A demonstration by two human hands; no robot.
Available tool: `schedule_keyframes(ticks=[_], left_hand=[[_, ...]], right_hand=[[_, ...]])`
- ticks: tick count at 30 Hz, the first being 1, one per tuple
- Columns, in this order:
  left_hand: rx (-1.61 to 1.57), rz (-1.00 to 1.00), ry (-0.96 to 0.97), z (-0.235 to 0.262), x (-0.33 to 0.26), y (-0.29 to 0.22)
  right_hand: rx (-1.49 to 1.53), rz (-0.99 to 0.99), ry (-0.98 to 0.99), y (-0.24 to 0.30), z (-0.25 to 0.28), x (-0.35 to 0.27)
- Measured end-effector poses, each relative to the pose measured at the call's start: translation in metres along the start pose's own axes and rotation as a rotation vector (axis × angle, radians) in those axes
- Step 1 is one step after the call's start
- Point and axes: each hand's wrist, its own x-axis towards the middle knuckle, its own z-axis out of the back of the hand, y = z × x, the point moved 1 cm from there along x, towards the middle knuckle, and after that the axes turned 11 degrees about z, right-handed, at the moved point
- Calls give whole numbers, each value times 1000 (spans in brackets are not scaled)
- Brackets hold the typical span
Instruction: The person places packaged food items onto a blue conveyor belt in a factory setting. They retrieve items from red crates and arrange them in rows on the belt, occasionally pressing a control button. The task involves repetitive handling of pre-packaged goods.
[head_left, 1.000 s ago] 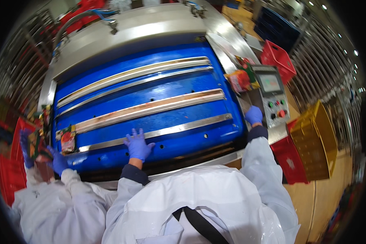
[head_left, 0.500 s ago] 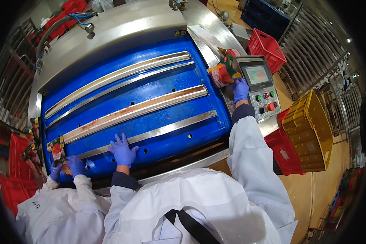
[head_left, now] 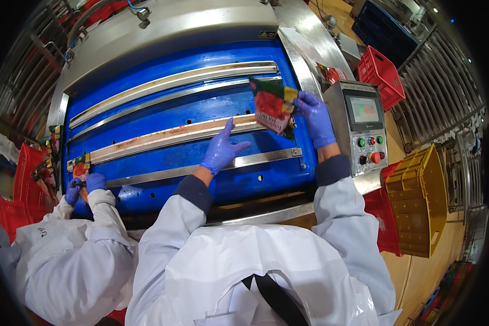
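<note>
A big machine with a blue bed (head_left: 163, 114) crossed by long metal bars fills the view in front of me. My right hand (head_left: 315, 117), in a blue glove, holds a red and green food pouch (head_left: 273, 105) above the bed's right end. Empty and with fingers spread, my gloved left hand (head_left: 221, 149) reaches over the middle bar toward the pouch. At the bed's left end a co-worker's gloved hands (head_left: 84, 185) hold another red pouch (head_left: 80, 168).
A grey control panel (head_left: 364, 127) with a screen and coloured buttons stands to the right of the bed. A yellow crate (head_left: 418, 206) and red crates (head_left: 383, 76) lie further right. More red crates (head_left: 22, 185) with pouches sit at the left.
My right hand carried the pouch from beside the control panel out over the bed. My left hand left the bed's front edge and moved up and right toward it.
</note>
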Motion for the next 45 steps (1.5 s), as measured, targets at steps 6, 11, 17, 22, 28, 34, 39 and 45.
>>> schedule_keyframes(ticks=[6, 11, 17, 22, 28, 34, 39, 45], left_hand=[[-247, -7, -114, -43, 27, 32], [-278, -69, -169, -41, 44, 3], [-377, -17, -114, -35, 36, 0], [-68, -71, -251, -48, 45, 12], [408, -66, -361, -50, 72, 8], [649, 135, -142, -42, 91, -7], [933, -257, -325, -79, 76, -15], [875, -205, 0, -96, 55, -22]], right_hand=[[46, -291, -40, -79, 23, -49], [-16, -234, -5, -69, 19, -46], [-40, -114, -45, -58, 23, -53], [-625, -58, 10, -78, 39, -38], [-1181, -43, 93, -108, 13, -7], [-1304, -220, 157, -108, 2, 16], [-1257, -191, 132, -112, 10, 20], [-1542, 181, 356, -74, -23, 0]])
